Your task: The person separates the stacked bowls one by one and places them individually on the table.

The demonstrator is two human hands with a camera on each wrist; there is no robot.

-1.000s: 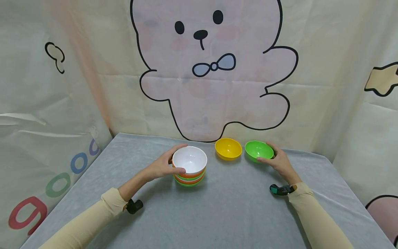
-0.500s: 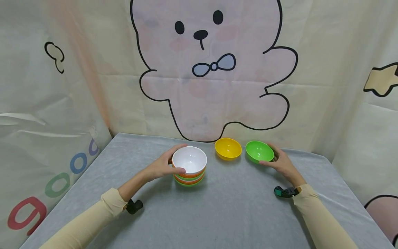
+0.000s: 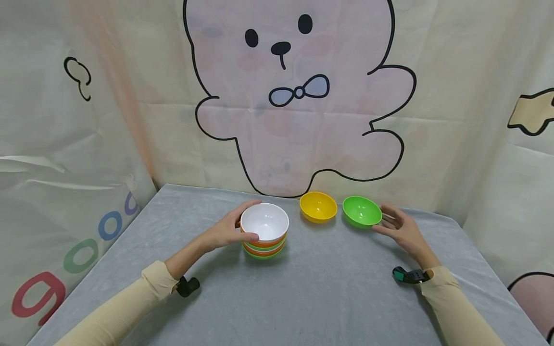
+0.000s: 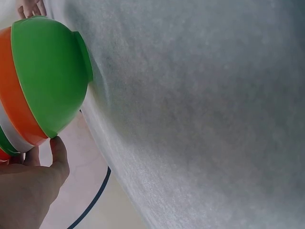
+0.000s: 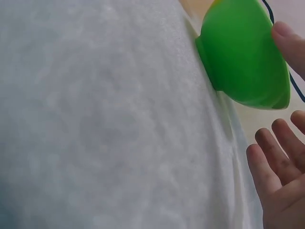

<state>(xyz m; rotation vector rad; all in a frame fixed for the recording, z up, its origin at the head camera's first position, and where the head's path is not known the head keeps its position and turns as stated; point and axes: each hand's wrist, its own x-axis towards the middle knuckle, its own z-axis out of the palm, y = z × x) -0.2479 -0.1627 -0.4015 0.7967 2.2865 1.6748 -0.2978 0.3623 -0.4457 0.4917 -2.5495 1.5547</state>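
My left hand (image 3: 226, 231) grips the side of a stack of nested bowls, its thumb at the front and its fingers round the far left. A white bowl (image 3: 264, 222) tops the stack; orange, green and white rims show beneath it. In the left wrist view the lowest, green bowl (image 4: 50, 71) has its foot close over the cloth. Just right of a separate green bowl (image 3: 361, 212), my right hand (image 3: 402, 231) has its fingers loosely extended, holding nothing. The right wrist view shows that green bowl (image 5: 243, 52) upright on its foot, a gap between it and the fingers.
A yellow bowl (image 3: 318, 207) stands upright between the stack and the separate green bowl, near the back edge. Grey cloth (image 3: 311, 288) covers the table. Behind it hangs a curtain (image 3: 450, 96) with a cartoon bear.
My right hand has let go of the green bowl and drawn back to the right. The green bowl shifted very slightly right. My left hand and the stack have stayed put.
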